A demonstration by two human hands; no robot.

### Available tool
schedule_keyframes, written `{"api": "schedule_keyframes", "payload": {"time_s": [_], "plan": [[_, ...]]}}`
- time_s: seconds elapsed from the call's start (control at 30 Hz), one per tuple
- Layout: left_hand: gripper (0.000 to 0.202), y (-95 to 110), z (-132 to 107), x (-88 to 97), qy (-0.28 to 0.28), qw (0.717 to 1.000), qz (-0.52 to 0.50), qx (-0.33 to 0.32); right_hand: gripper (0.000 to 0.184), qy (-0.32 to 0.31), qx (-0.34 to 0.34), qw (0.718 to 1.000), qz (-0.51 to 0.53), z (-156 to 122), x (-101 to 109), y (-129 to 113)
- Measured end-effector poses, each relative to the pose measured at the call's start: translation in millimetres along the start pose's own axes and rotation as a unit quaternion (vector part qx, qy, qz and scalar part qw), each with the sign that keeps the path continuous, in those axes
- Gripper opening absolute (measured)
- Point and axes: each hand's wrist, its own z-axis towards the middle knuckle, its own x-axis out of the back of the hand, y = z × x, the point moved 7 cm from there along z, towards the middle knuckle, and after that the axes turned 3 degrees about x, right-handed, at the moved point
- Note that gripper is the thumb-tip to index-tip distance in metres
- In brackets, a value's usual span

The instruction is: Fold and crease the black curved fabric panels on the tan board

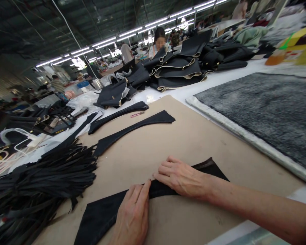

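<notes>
A curved black fabric piece [99, 214] lies on the tan board [193, 136] right in front of me. My left hand [132, 214] rests flat on its middle, fingers stretched out and together. My right hand [180, 177] lies on the same piece just to the right, fingers bent and pressing its upper edge. Two similar curved black pieces [132, 129] [117, 115] lie farther up the board.
A heap of thin black strips [40, 180] fills the left. A grey textured mat [265, 112] lies at the right. Stacks of black and cream pieces [178, 68] sit at the back. A pink pen [137, 114] lies near them. A person sits beyond the stacks.
</notes>
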Motion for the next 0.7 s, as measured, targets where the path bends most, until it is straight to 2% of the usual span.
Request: {"api": "schedule_keyframes", "payload": {"time_s": [0.13,0.3,0.57,0.7], "plan": [[0.042,7,7,1.6,-0.016,0.999,0.036,-0.009,0.015,-0.005,-0.03,1.0,0.007,-21,6,14],[0.038,14,13,3.8,-0.012,0.996,0.09,-0.026,0.012,0.001,-0.038,0.999,0.012,-43,6,16],[0.03,25,17,0.5,0.015,0.994,0.091,-0.057,0.037,0.005,-0.056,0.998,0.033,-55,4,14],[0.032,32,25,-2.6,-0.008,0.99,0.115,-0.08,0.039,0.016,-0.061,0.997,0.035,-57,6,14]]}}
